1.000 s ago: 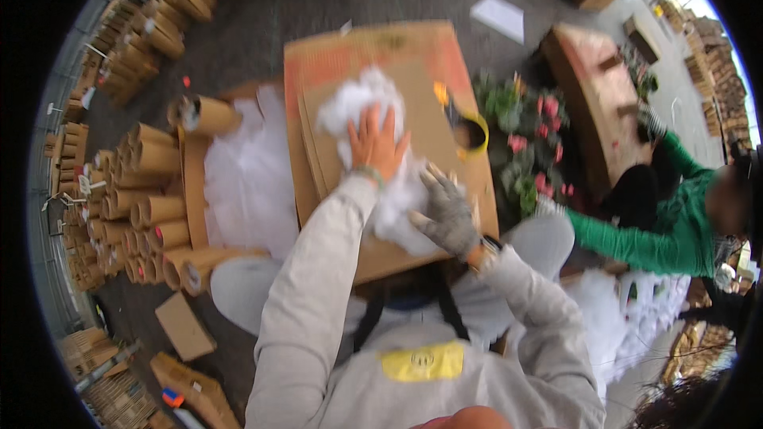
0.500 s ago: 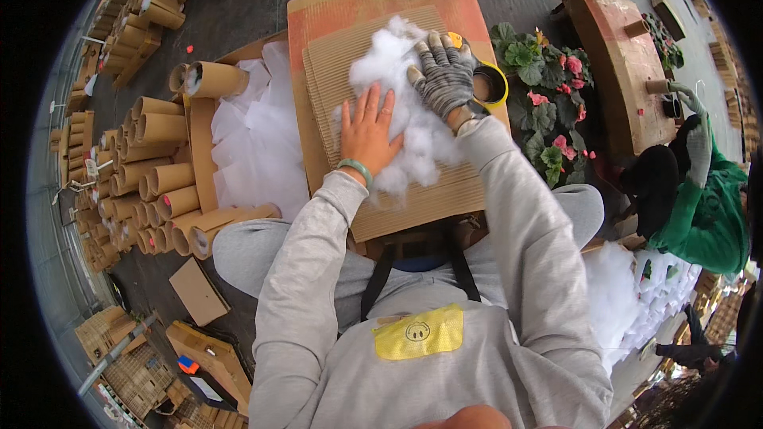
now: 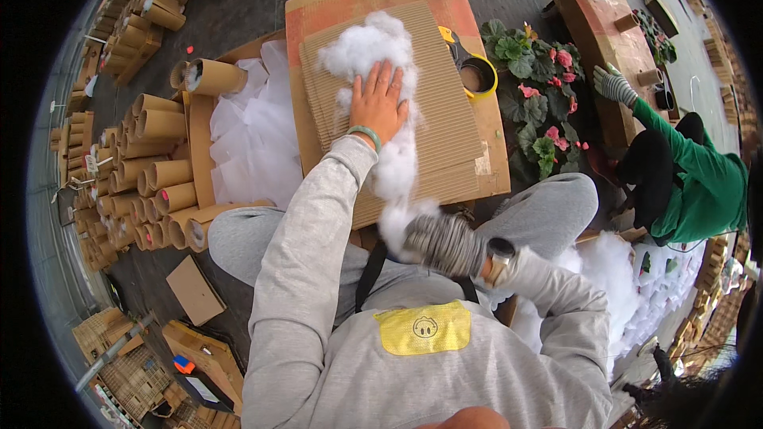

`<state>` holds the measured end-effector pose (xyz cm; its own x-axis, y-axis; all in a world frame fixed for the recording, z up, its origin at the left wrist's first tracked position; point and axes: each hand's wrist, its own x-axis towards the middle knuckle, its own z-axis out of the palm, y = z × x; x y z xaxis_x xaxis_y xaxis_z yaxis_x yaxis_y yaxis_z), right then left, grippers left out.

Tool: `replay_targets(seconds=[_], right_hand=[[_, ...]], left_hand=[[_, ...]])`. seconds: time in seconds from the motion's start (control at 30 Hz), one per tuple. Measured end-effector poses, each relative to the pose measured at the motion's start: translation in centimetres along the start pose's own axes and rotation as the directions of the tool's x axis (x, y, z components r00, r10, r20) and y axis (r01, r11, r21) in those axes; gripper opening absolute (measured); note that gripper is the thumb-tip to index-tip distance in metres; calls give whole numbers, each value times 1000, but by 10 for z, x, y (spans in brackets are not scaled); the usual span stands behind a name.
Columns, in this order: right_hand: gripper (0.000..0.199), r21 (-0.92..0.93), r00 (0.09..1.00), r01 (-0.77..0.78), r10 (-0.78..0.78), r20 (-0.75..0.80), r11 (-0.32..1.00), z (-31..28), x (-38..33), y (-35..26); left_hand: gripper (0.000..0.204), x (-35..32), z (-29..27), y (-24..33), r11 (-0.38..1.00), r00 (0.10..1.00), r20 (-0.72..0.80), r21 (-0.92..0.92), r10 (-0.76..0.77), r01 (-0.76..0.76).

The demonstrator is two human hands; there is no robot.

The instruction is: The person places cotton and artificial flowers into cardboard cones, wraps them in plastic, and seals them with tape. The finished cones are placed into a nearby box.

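My left hand (image 3: 378,101), bare with a green bangle at the wrist, lies flat with fingers stretched on white fluffy cotton stuffing (image 3: 367,41). The stuffing spreads over ribbed corrugated cardboard sheets (image 3: 445,135) stacked on a cardboard box (image 3: 330,8). A long strand of it hangs over the box's near edge toward my lap. At its lower end is my right hand (image 3: 445,246), in a grey striped glove and slightly smeared by motion, closed on the stuffing. A yellow-and-black tool with a large ring (image 3: 494,79) rests on the box's right side.
Left of the box, an open carton holds white sheer material (image 3: 250,131), beside stacked cardboard tubes (image 3: 168,179). Pink-flowered plants (image 3: 540,103) stand on the right. Beyond them, a co-worker in green (image 3: 707,183) reaches over another box (image 3: 596,40). More white stuffing (image 3: 612,270) lies by my right knee.
My right hand has moved from the top of the stuffing down toward my lap, drawing out a long strand. My left hand stays pressed on it, slightly higher. The co-worker's arm now reaches across their box.
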<state>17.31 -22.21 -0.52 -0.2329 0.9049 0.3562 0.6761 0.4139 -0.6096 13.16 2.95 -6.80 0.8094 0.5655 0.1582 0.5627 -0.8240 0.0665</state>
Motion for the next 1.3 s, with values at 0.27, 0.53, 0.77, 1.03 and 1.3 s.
replay_targets(seconds=[0.27, 0.53, 0.77, 1.03, 1.3], right_hand=[[50, -410, 888, -374, 449, 99, 832, -6, 70, 35], [37, 547, 582, -731, 791, 189, 408, -22, 53, 46], [46, -456, 956, -259, 294, 5, 851, -16, 80, 104], [49, -491, 924, -372, 366, -111, 788, -40, 38, 137], [41, 620, 83, -592, 804, -588, 515, -231, -104, 175]], left_hand=[[59, 3, -52, -18, 778, 983, -174, -626, -65, -60], [81, -67, -30, 31, 992, 993, 114, -112, -44, 57], [121, -73, -29, 24, 954, 998, 53, -300, 20, -3], [111, -92, -52, 6, 949, 933, 318, -308, 166, -64], [64, 1, -58, -25, 877, 971, -237, -471, -28, -90]])
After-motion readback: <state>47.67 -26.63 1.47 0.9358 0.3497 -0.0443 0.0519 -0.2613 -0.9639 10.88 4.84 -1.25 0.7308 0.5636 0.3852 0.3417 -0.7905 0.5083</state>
